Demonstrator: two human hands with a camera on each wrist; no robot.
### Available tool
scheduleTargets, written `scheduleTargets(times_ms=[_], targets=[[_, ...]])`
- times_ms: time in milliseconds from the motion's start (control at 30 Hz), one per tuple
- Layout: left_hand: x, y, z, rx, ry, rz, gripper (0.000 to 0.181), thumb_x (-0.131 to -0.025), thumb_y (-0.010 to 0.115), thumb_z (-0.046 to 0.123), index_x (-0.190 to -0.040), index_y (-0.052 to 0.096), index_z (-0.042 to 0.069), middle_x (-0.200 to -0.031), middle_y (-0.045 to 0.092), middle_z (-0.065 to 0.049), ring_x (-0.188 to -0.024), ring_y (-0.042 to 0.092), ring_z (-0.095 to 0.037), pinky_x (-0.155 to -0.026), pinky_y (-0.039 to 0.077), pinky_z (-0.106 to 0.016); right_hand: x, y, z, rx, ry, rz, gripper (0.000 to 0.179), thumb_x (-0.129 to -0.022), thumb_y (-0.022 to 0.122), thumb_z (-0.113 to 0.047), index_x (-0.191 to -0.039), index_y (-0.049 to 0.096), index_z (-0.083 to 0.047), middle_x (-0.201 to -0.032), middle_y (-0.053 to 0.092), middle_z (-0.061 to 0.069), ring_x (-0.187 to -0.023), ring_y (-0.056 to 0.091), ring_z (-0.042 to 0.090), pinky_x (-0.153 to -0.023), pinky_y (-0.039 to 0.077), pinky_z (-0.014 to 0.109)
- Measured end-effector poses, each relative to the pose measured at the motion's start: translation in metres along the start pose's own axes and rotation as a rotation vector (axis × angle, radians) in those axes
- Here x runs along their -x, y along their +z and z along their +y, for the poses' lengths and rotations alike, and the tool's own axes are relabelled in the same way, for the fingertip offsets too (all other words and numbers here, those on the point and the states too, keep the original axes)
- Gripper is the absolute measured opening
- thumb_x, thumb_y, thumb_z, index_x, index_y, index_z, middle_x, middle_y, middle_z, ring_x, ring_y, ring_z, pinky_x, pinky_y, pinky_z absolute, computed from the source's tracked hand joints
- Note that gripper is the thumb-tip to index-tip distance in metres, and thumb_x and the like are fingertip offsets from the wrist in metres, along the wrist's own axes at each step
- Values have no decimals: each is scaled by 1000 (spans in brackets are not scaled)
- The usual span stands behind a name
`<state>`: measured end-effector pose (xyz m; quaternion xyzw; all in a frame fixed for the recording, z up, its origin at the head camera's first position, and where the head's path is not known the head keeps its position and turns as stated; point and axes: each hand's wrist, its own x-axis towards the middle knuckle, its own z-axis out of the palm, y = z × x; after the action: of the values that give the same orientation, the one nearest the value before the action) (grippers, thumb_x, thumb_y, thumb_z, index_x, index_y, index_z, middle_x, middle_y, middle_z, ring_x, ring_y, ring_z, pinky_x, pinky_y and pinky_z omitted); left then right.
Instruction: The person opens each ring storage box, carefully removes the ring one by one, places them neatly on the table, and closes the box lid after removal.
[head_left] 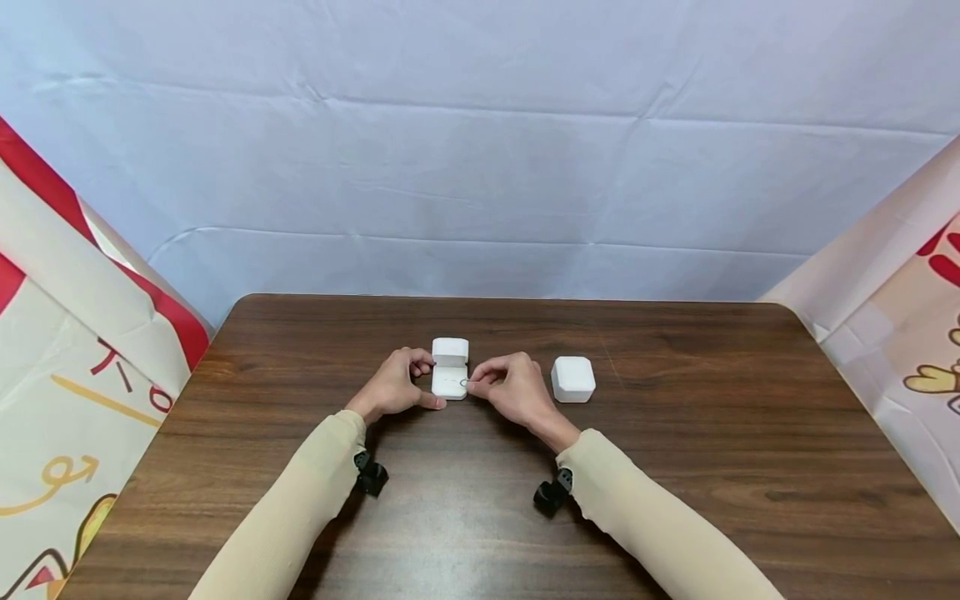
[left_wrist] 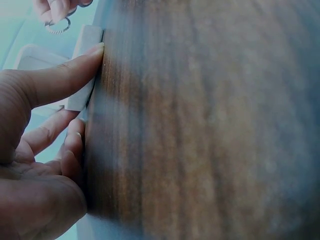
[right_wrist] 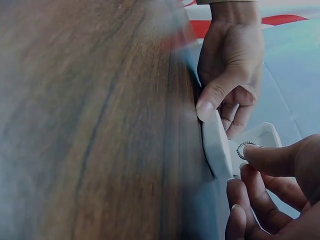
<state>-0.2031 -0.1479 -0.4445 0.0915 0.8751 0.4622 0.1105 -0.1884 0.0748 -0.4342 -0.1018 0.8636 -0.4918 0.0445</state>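
A small white ring box (head_left: 450, 349) stands on the table with its lid raised at the back. My left hand (head_left: 395, 383) steadies it from the left, the thumb along its front edge and the curled fingers at its side. Thumb and fingertips of my right hand (head_left: 517, 390) pinch a thin, silvery ring (right_wrist: 239, 152) with a beaded or twisted band. In the head view the ring is over the right part of the open box; the left wrist view shows the same ring (left_wrist: 59, 32) apart from the box's base (left_wrist: 89, 39). Small marks show on the insert.
A second white box (head_left: 573, 379), closed, stands just right of my right hand. The dark wooden table (head_left: 712, 433) ends at a pale cloth backdrop (head_left: 480, 183). Printed curtains hang at both sides, and a black camera is strapped to each wrist.
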Motion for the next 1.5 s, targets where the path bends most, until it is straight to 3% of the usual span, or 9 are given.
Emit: scheduleTargets(times_ms=[567, 1500], targets=[[0, 1, -2, -20, 18, 8, 54, -65, 96, 6, -109, 66, -1, -99, 55, -9, -94, 48, -26, -84, 40, -37, 10, -9, 9, 73, 15, -66, 10, -87, 82, -15, -79, 76, -16, -70, 69, -6, -61, 63, 12, -63, 49, 31], [0, 1, -1, -3, -15, -4, 59, -69, 95, 6, -118, 64, -2, -105, 55, -11, -95, 46, -26, -85, 40, -38, 7, -8, 13, 183, -13, -69, 12, -87, 81, -15, -77, 74, -16, -67, 66, -8, -60, 60, 10, -64, 50, 32]])
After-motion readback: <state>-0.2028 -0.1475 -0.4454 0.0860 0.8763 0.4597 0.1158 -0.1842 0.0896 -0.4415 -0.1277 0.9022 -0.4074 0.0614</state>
